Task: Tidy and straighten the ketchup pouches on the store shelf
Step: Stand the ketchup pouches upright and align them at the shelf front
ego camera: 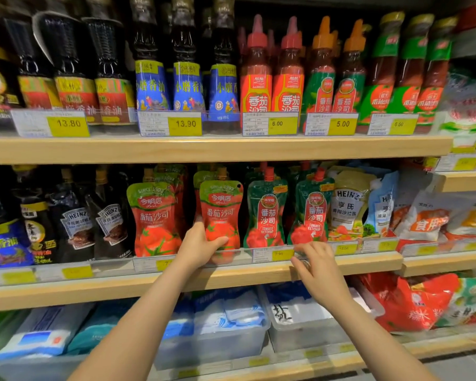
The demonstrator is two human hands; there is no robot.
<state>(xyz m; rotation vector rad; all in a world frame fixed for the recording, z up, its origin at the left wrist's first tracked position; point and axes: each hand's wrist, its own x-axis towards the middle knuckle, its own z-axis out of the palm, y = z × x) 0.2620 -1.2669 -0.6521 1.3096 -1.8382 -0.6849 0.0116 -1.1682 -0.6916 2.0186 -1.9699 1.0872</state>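
Ketchup pouches stand in rows on the middle shelf (231,276). My left hand (198,243) grips the lower left edge of a red pouch with a green top (221,213), which stands upright. A matching red pouch (153,215) leans slightly to its left. Two green pouches with red caps stand to the right, one (267,213) beside the held pouch and another (312,210) further right. My right hand (318,261) hovers at the clear price rail below that second green pouch, fingers apart, holding nothing.
Dark Heinz sauce bottles (77,218) stand left of the pouches, Heinz salad dressing pouches (349,204) on the right. Bottles fill the upper shelf (217,148). Clear bins (212,345) with white packets sit on the shelf below. Yellow price tags (282,254) line the rails.
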